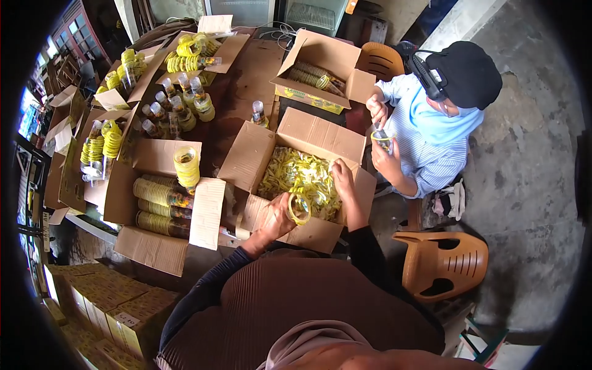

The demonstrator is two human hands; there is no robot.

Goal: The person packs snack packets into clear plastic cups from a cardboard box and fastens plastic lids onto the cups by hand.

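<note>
My left hand [279, 217] is wrapped round a clear plastic cup [300, 209] with a yellow rim, its mouth turned up toward me. Past it, my right hand [343, 180] is closed over the right side of an open cardboard box [311, 132]; what its fingers pinch is too small to make out. Yellow and white strips [296, 176] fill that box. To the left, another open box [151, 246] holds rows of nested cups [157, 192], and a short upright stack of yellow-rimmed cups [186, 165] stands at its right side.
A co-worker in a black cap [465, 74] holds a cup [382, 140] at the right. Behind are a box of cups [320, 102], several upright cup stacks [179, 105] and more boxes at the left. An orange chair [447, 262] stands at the right, and closed cartons [111, 296] lie lower left.
</note>
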